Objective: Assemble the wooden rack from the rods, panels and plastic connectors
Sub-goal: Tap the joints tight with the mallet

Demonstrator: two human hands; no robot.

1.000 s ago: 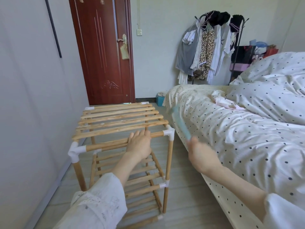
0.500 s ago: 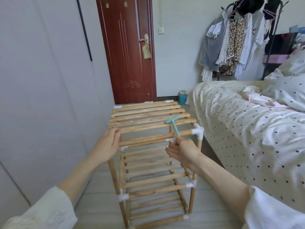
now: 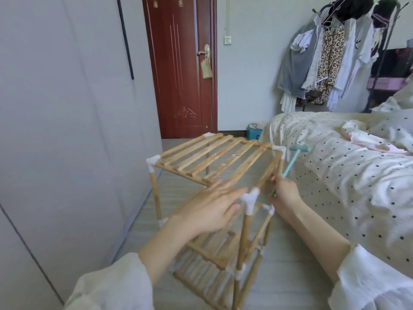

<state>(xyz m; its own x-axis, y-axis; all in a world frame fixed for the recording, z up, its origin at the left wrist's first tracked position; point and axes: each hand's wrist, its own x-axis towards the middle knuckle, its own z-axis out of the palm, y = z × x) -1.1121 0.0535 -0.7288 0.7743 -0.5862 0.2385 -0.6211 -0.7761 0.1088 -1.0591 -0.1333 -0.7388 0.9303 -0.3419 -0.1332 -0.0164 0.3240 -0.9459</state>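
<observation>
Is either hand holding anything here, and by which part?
The right hand grips a small teal plastic hammer by the lower end of its handle, head up. The left hand holds nothing, fingers straight by the wooden rack.

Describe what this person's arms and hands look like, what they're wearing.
Both arms wear loose, off-white sleeves with wide cuffs, pushed up so the forearms are bare. The left sleeve looks crinkled and faintly patterned; the right sleeve is plain. The left hand and right hand are bare: no gloves, no visible rings or watch.

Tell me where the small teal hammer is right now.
In the head view the teal hammer is right of centre, gripped by the right hand, its head raised beside the rack's far right white corner connector.
</observation>
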